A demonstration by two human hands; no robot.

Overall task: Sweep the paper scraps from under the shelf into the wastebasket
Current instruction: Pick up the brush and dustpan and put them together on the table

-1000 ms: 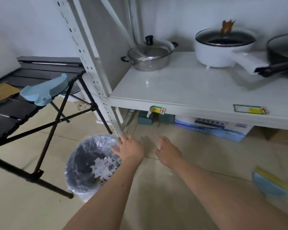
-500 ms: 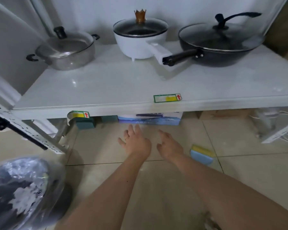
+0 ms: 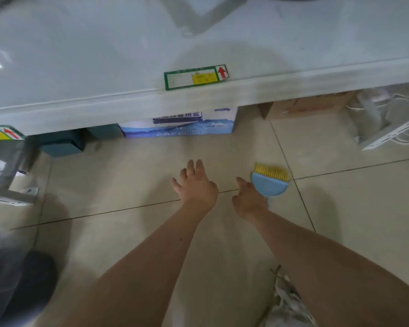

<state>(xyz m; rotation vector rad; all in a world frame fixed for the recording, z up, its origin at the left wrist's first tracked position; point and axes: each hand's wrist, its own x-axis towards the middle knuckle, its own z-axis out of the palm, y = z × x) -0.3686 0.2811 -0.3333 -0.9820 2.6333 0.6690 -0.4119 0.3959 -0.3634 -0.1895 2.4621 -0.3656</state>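
Observation:
A small blue hand brush point(image 3: 269, 185) with yellow bristles lies on the tiled floor in front of the white shelf point(image 3: 198, 97). My right hand point(image 3: 248, 199) is at the brush's handle end, index finger straight; the other fingers are hidden behind the hand. My left hand point(image 3: 196, 185) hovers open over bare floor just left of it, fingers spread. The dark wastebasket point(image 3: 21, 279) shows blurred at the lower left edge. No paper scraps are plainly visible under the shelf.
Under the shelf stand a blue-white box point(image 3: 180, 125), teal boxes point(image 3: 62, 142) and a cardboard box point(image 3: 305, 106). White cables point(image 3: 387, 128) lie by the right shelf bracket. A shelf post point(image 3: 10, 166) stands at left. Something white-grey and crumpled point(image 3: 288, 300) lies under my right forearm.
The view swung right and down, away from the wastebasket. Both hands moved toward the brush; my right hand now reaches its handle.

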